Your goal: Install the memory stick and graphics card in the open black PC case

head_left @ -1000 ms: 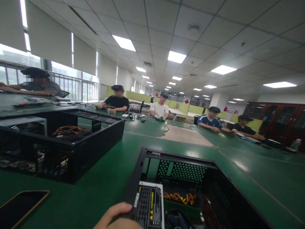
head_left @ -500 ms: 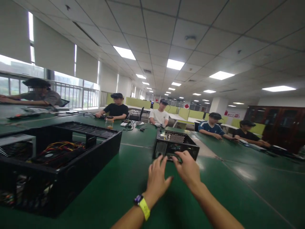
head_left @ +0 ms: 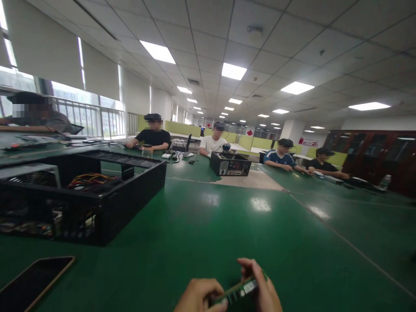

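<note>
At the bottom of the view I hold a RAM stick (head_left: pixel 236 293), a narrow green board with dark chips and a white label. My left hand (head_left: pixel 199 295) closes around its left end. Its other end, beside the label, is gripped by the fingers of my right hand (head_left: pixel 265 289). The board slants up to the right, just above the green table (head_left: pixel 195 234). Across the table, a small black computer case (head_left: pixel 234 168) stands open at the top.
To the left, a large black computer case (head_left: pixel 133 212) lies open, with cables inside. A phone (head_left: pixel 34 284) rests at the lower left. Several people sit around the table. A jar (head_left: pixel 147 151) and a plastic bottle (head_left: pixel 385 182) stand farther off.
Both hands have drawn back from the small case toward me and now hold the RAM stick. The small case now sits farther away, near the person in white.
</note>
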The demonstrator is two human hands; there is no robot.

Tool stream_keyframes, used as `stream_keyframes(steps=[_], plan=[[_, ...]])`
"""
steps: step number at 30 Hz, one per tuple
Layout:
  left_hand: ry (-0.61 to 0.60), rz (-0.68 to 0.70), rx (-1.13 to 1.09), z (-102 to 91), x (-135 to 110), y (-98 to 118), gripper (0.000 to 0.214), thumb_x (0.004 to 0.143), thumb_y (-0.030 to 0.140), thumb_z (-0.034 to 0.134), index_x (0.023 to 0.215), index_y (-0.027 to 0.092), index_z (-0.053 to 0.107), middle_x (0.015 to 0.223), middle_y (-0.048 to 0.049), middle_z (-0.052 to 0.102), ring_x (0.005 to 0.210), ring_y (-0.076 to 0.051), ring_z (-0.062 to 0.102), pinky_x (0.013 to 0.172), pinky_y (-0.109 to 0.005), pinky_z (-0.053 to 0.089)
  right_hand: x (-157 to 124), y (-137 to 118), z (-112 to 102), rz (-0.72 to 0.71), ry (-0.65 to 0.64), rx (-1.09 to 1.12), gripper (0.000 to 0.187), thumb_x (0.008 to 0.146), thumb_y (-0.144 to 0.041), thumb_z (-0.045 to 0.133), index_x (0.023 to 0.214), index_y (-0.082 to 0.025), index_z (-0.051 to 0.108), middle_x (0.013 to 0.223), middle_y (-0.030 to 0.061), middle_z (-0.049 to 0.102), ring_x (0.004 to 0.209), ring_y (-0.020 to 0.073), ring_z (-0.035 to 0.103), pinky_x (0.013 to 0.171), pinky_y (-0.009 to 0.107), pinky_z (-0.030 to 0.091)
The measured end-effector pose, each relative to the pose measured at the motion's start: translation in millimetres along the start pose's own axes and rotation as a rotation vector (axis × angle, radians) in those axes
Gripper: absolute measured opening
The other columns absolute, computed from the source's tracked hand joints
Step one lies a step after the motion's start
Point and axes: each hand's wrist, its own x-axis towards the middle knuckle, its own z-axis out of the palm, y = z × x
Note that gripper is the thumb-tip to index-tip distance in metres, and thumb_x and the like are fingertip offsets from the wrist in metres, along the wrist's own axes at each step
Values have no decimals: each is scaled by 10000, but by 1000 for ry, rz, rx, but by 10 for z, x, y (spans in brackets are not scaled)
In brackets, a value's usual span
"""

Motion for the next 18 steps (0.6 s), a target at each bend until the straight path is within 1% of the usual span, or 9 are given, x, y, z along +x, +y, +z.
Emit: stream_keyframes(steps=[2, 3, 4, 6, 10, 15, 18], plan=[[109, -28, -76, -87, -22, 19, 307, 679, 469, 626, 677, 163, 606, 594, 36, 459, 587, -115, 391, 562, -240, 284, -23, -38, -105, -25, -55, -182, 504, 723, -677, 582, 670, -179, 625, 538, -18, 508, 498, 119, 435, 487, 241, 340], [161, -45, -118, -134, -17, 16, 336, 673, 489, 624, 662, 157, 575, 593, 37, 452, 590, -115, 391, 556, -238, 278, -34, -55, -148, -46, -88, -261, 496, 731, -663, 584, 613, -182, 567, 487, -39, 439, 461, 108, 384, 469, 243, 307], [204, -61, -152, -177, -5, 5, 367, 666, 516, 623, 651, 158, 544, 591, 39, 445, 589, -115, 390, 548, -236, 272, -43, -67, -181, -70, -118, -324, 494, 742, -649, 581, 580, -187, 518, 468, -51, 393, 450, 103, 353, 463, 245, 286], [252, -79, -192, -246, 24, -34, 417, 655, 565, 618, 627, 171, 486, 566, 49, 417, 571, -110, 372, 527, -230, 252, -59, -73, -212, -132, -140, -406, 472, 765, -610, 578, 575, -192, 471, 484, -57, 376, 471, 100, 338, 479, 243, 273], [242, -63, -174, -300, 42, -103, 452, 652, 586, 624, 597, 186, 421, 542, 62, 373, 559, -101, 330, 517, -226, 226, -52, -10, -220, -199, -184, -483, 441, 779, -548, 580, 577, -196, 408, 541, -55, 351, 538, 103, 332, 521, 237, 275], [162, -36, -152, -295, 35, -155, 422, 634, 532, 645, 583, 194, 397, 546, 67, 353, 562, -98, 311, 526, -231, 214, 63, 109, -299, -280, -269, -704, 474, 809, -560, 522, 542, -180, 427, 548, -34, 359, 560, 116, 366, 534, 240, 275], [173, -40, -138, -291, 48, -189, 384, 637, 485, 630, 571, 198, 382, 544, 67, 340, 561, -99, 301, 529, -235, 208, 136, 165, -348, -411, -272, -844, 483, 815, -539, 529, 512, -174, 437, 516, -26, 395, 521, 113, 393, 519, 243, 269]])
